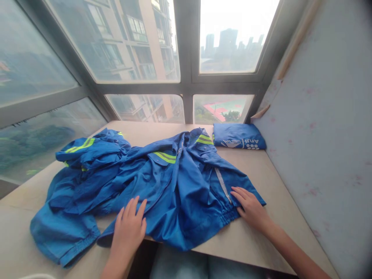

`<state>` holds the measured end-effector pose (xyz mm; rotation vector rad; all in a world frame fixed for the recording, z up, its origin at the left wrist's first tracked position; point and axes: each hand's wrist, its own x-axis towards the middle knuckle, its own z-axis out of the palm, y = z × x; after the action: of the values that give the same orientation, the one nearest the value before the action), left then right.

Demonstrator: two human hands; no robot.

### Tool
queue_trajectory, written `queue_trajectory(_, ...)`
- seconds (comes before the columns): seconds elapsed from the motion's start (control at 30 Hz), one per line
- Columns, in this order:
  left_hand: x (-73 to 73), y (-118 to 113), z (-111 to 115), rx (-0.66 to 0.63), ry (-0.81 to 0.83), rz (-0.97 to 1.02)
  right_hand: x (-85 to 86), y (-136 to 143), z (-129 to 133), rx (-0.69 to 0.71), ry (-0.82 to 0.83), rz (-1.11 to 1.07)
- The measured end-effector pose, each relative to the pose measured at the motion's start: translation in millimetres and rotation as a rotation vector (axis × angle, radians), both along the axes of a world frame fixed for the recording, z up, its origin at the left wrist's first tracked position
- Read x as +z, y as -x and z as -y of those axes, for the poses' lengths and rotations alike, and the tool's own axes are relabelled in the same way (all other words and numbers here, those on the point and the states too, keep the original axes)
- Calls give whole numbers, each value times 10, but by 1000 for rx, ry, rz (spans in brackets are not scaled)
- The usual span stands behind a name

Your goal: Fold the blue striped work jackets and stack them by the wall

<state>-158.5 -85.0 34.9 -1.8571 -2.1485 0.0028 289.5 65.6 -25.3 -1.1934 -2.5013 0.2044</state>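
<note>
Sits beneath gray-framed windows [229, 46] and beside a pale wall [325, 128]: a light ledge [270, 178]. Spread rumpled across its middle, a blue jacket [186, 193] with yellow-green stripes. Bunched at left, more blue cloth [90, 162], hard to tell whether separate. Folded flat at the far right, a blue bundle [240, 135] with white lettering. Resting palm down on the jacket's near left part, fingers slightly spread, the left hand [128, 224]. Laid over the hem at right, fingers extended, the right hand [251, 207]; cannot tell if pinching cloth. Just beside its fingertips, a pale zipper strip [223, 184].
</note>
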Motion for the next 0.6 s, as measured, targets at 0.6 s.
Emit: queue_trajectory(0.6,2146,254,-688,24,-214,1337,1992,-52,-653,-461,-80,-816)
